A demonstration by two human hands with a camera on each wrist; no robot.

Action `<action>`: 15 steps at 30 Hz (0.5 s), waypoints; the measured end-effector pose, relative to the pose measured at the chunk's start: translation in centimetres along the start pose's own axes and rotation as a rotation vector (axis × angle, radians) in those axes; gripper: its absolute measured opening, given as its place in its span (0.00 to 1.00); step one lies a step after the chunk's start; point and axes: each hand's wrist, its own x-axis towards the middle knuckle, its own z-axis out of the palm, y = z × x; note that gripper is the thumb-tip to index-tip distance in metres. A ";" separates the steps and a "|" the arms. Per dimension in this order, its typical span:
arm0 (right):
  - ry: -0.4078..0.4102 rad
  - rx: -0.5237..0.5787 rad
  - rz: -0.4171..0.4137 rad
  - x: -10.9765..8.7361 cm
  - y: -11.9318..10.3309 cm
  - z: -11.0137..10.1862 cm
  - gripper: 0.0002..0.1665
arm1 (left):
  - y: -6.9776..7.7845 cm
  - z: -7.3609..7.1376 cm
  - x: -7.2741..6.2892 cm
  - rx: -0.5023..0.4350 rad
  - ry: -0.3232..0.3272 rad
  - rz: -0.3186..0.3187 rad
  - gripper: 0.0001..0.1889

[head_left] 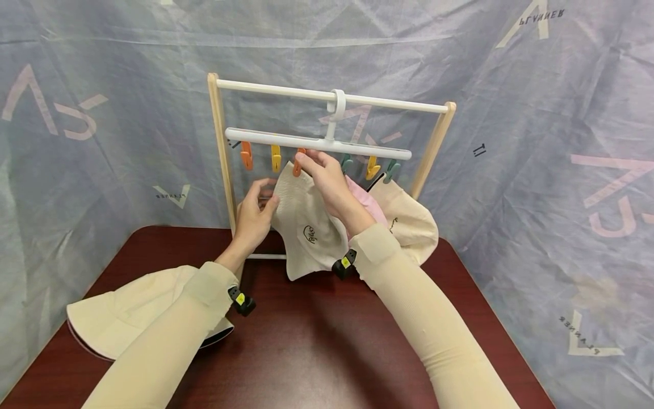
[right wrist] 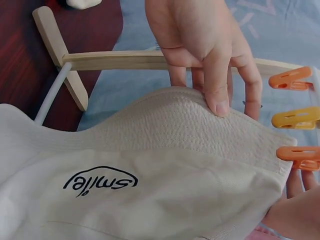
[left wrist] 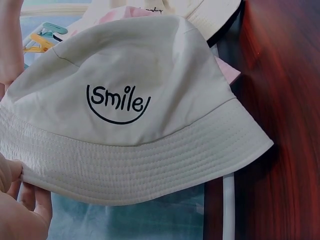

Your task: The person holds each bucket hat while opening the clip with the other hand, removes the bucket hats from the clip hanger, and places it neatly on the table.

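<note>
Pale sleeves (head_left: 158,341) lie closest to me, the left one crossing a cream hat (head_left: 135,301) on the table (head_left: 286,363). Rightward, my left hand (head_left: 254,218) pinches the stitched brim of the white hat (head_left: 306,213), thumb and fingers on opposite faces; my right hand (head_left: 331,184) pinches an orange clip (head_left: 297,165) at that brim's upper corner, beneath the hanger (head_left: 278,138). I'd expect light, soft, floppy cloth, best held by the firmer brim. It reads "smile"; the backdrop (head_left: 552,113) farther right shows "PLANNER", reversed.

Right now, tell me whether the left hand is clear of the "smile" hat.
No, the left hand has the "smile" hat pinched by its brim.
</note>
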 end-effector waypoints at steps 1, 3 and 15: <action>0.002 0.018 -0.001 0.1 0.0 0.0 0.30 | 0.0 0.0 0.0 -0.002 0.000 -0.001 0.21; 0.004 0.036 -0.001 0.2 0.1 0.1 0.29 | 0.0 0.1 -0.1 -0.004 -0.001 -0.004 0.20; 0.023 0.082 -0.006 0.5 0.5 0.3 0.28 | 0.2 0.0 -0.3 0.000 -0.003 -0.014 0.21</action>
